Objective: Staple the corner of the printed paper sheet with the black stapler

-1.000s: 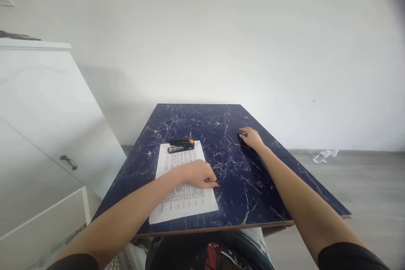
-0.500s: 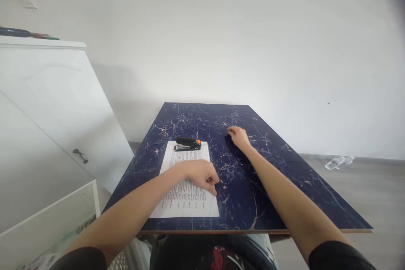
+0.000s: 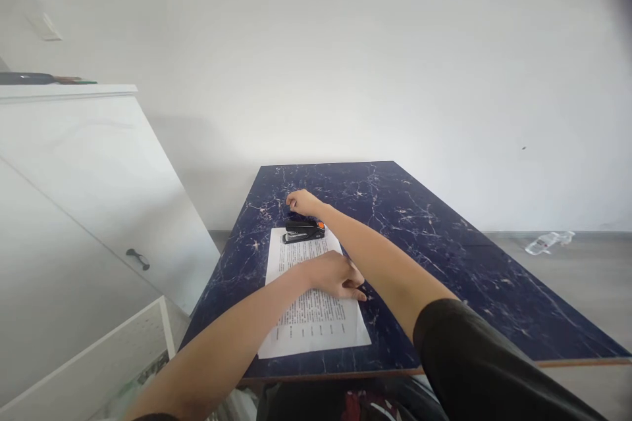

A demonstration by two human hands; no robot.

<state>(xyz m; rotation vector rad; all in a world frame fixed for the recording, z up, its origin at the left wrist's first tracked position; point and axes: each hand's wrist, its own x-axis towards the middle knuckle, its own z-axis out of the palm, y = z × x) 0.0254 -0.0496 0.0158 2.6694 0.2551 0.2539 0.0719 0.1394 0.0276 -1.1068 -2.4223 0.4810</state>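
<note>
Our R hand (image 3: 305, 202), half-curled, grip unclear, is just beyond the stapler (image 3: 306, 231) on the sheet (image 3: 276, 343)'s far end; a low sweep could knock it. Our L hand (image 3: 336, 273), loosely curled, contents unclear, might skew the sheet if it drags.

White cabinet (image 3: 93, 164), plastic bottle (image 3: 546, 243).

counter (image 3: 419, 210): dark blue, white marble-like veining, brown front edge. stapler (image 3: 302, 233): black, orange patch at one end. paper (image 3: 316, 335): white, dark print in rows. cabinet (image 3: 89, 164): white, dark handle (image 3: 137, 259). sleeve (image 3: 474, 348): black. floor (image 3: 587, 276): grey. wall (image 3: 345, 59): off-white.
</note>
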